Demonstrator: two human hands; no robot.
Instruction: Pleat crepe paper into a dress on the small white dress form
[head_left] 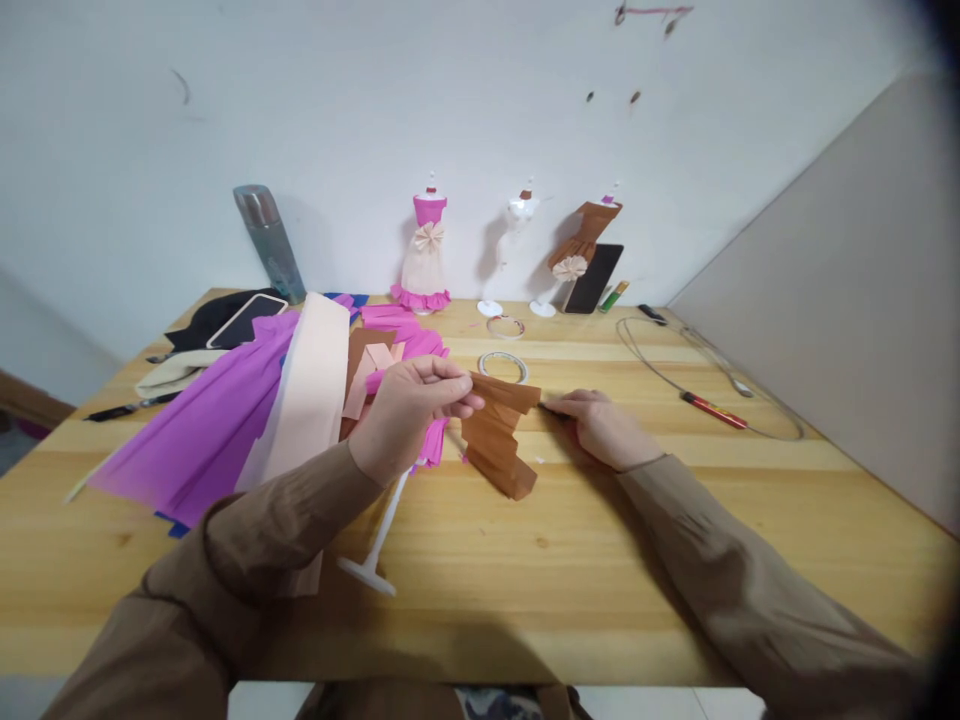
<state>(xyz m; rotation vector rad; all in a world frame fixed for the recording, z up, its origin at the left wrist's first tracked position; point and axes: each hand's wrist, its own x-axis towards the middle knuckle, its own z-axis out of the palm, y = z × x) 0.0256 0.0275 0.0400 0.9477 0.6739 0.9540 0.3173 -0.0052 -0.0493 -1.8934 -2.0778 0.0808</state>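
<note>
My left hand (pixel 420 405) is closed in a pinch on the upper left edge of a brown crepe paper piece (pixel 495 440). The paper hangs just over the table with ragged, stepped edges. My right hand (pixel 604 428) is closed at the paper's upper right corner. A small dark tip shows at its fingers, but most of what it holds is hidden. Below my left hand, a white stand (pixel 382 540) with a round base lies tilted on the table. Pink crepe paper (pixel 420 340) is bunched behind that hand.
Purple paper (pixel 202 420) and a cream sheet (pixel 311 370) cover the left side. Three small dress forms stand behind, including a pink-dressed one (pixel 429 250) and a bare one (pixel 517 235). A tape roll (pixel 503 367), a flask (pixel 270 240) and a red-handled cabled tool (pixel 712 409) surround the work.
</note>
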